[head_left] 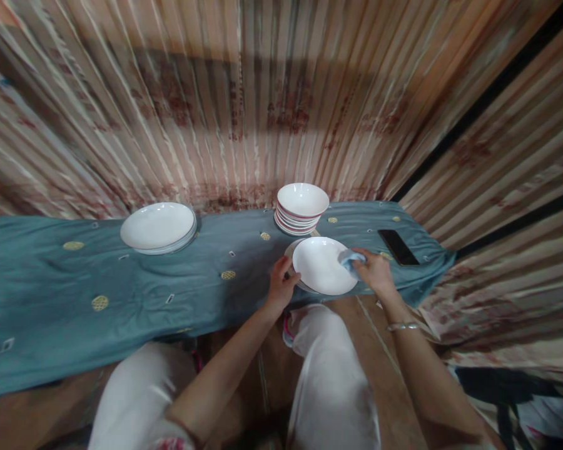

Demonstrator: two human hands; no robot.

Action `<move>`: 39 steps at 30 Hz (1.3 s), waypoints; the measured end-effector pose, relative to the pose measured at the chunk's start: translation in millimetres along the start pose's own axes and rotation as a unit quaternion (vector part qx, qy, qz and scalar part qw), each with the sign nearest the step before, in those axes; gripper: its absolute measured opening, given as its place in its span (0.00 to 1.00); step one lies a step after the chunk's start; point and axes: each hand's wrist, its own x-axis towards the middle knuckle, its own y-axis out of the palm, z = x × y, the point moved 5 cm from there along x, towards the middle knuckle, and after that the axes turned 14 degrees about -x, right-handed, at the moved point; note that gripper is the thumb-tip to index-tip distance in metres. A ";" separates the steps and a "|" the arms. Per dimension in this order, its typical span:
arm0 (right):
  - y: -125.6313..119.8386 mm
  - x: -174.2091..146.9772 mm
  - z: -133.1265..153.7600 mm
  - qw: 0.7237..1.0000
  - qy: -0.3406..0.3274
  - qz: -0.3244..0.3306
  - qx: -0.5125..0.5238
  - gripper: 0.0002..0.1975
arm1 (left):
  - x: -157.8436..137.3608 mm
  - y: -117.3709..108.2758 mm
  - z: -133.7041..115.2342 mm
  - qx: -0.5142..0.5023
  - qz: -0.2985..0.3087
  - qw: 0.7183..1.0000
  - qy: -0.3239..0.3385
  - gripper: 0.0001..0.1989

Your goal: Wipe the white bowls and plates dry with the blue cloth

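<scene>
A white plate (323, 265) lies in front of me, resting on at least one more plate whose edge shows at its left. My left hand (283, 284) grips this top plate by its left rim, thumb over the edge. In my right hand (374, 270) is a bunched light blue cloth (351, 258), pressed against the plate's right inner side. Just behind stands a stack of white bowls (303, 203) with reddish rims. Farther left sits a pile of white plates (159, 226).
All the dishes are on a long low surface under a teal patterned cloth (178, 312). A black phone (398, 247) lies right of my right hand. Pleated curtains (263, 112) hang close behind, and a dark pole (473, 106) slants along the right.
</scene>
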 end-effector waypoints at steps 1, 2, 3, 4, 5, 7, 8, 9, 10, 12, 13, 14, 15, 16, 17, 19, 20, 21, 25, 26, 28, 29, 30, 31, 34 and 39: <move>3.3 0.1 1.3 1.000 0.000 0.006 -0.002 0.19 | 1.2 -1.3 2.2 0.021 -0.004 1.000 0.006 0.23; 6.0 0.2 3.5 1.000 -0.002 0.010 -0.004 0.19 | 2.1 -3.0 3.9 0.039 -0.010 0.999 0.011 0.23; 8.3 0.3 6.1 1.000 -0.006 0.013 -0.005 0.19 | 2.8 -4.7 5.3 0.055 -0.017 0.998 0.014 0.23; 10.4 0.4 8.8 1.000 -0.011 0.017 -0.008 0.19 | 3.3 -6.2 6.5 0.067 -0.022 0.997 0.015 0.23; 12.2 0.5 11.3 1.000 -0.014 0.021 -0.011 0.19 | 3.9 -7.4 7.5 0.076 -0.026 0.997 0.015 0.23; 15.1 0.6 15.3 0.999 -0.018 0.028 -0.019 0.19 | 5.1 -8.6 8.7 0.091 -0.029 0.995 0.017 0.24; 16.1 0.6 16.9 0.999 -0.020 0.029 -0.024 0.19 | 5.7 -8.8 8.7 0.098 -0.030 0.995 0.022 0.24; 16.8 0.6 18.3 0.999 -0.022 0.029 -0.029 0.19 | 6.3 -8.8 8.4 0.105 -0.029 0.994 0.029 0.24; 17.4 0.6 19.6 0.999 -0.026 0.029 -0.034 0.20 | 6.7 -8.6 8.0 0.112 -0.028 0.993 0.037 0.24; 18.4 0.6 21.8 0.998 -0.034 0.029 -0.045 0.19 | 6.9 -8.1 7.2 0.124 -0.023 0.991 0.049 0.25; 18.8 0.6 22.8 0.998 -0.038 0.028 -0.049 0.19 | 6.7 -7.8 6.9 0.129 -0.021 0.990 0.053 0.25; 19.1 0.7 23.8 0.997 -0.042 0.027 -0.054 0.19 | 6.2 -7.7 6.8 0.134 -0.018 0.989 0.057 0.25; 19.3 0.8 24.9 0.997 -0.046 0.026 -0.059 0.19 | 5.5 -7.6 6.7 0.137 -0.016 0.989 0.060 0.25; 19.5 0.9 26.0 0.996 -0.050 0.024 -0.063 0.19 | 4.7 -7.7 6.6 0.138 -0.014 0.988 0.064 0.25; 19.9 1.0 27.3 0.996 -0.054 0.023 -0.068 0.18 | 3.7 -8.0 6.6 0.139 -0.014 0.988 0.068 0.25; 20.9 1.0 30.1 0.994 -0.068 0.022 -0.078 0.18 | 1.7 -9.2 6.5 0.138 -0.018 0.987 0.076 0.25; 21.5 1.0 31.4 0.993 -0.076 0.022 -0.083 0.18 | 0.8 -9.9 6.6 0.138 -0.021 0.987 0.078 0.25; 21.8 0.9 32.2 0.993 -0.081 0.021 -0.087 0.18 | 0.0 -10.3 6.8 0.137 -0.022 0.987 0.079 0.25; 16.6 0.9 27.8 0.994 -0.075 0.001 -0.077 0.19 | -0.9 -9.6 8.2 0.138 -0.018 0.988 0.067 0.25; 12.5 0.6 25.2 0.995 -0.066 -0.010 -0.070 0.19 | -0.7 -9.1 8.7 0.136 -0.019 0.989 0.062 0.25; 0.7 -1.4 21.1 0.997 -0.048 -0.033 -0.054 0.19 | -0.5 -8.0 9.8 0.131 -0.022 0.990 0.053 0.26; -6.6 -3.2 20.8 0.997 -0.042 -0.044 -0.046 0.20 | -0.5 -7.8 10.4 0.129 -0.024 0.990 0.048 0.26; -14.3 -5.7 22.3 0.997 -0.042 -0.054 -0.035 0.20 | -0.7 -7.9 10.8 0.126 -0.026 0.991 0.042 0.26; -22.2 -8.9 26.1 0.997 -0.046 -0.061 -0.022 0.21 | -1.1 -8.5 10.8 0.123 -0.027 0.991 0.038 0.27; -42.8 -21.7 51.0 0.994 -0.078 -0.070 0.036 0.21 | -3.8 -16.0 6.1 0.114 -0.029 0.992 0.042 0.30; -48.1 -45.7 124.9 0.972 -0.153 -0.022 0.179 0.20 | -7.8 -59.2 -11.9 0.093 -0.063 0.992 0.053 0.33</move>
